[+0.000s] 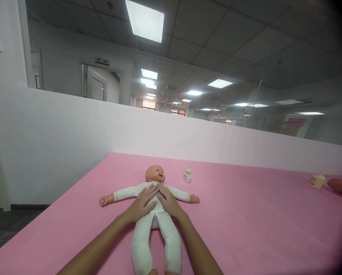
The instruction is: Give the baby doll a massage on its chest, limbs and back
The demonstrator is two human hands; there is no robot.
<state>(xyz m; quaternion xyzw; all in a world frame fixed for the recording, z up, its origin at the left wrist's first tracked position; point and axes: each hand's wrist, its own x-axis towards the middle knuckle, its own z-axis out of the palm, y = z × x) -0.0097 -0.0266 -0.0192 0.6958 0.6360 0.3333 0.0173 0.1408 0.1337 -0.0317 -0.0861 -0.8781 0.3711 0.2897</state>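
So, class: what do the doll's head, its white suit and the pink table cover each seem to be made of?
Doll's head: probably moulded plastic or vinyl, smooth with a slight sheen. White suit: soft matte cloth, creasing along the legs. Pink table cover: looks like matte foam or fabric sheet, flat and without glare; which one is unclear.

matt pink cloth table cover (245,214); doll (155,214) in soft white cloth, glossy plastic head.

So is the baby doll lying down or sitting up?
Lying down: the baby doll is flat on its back on the pink table, arms spread.
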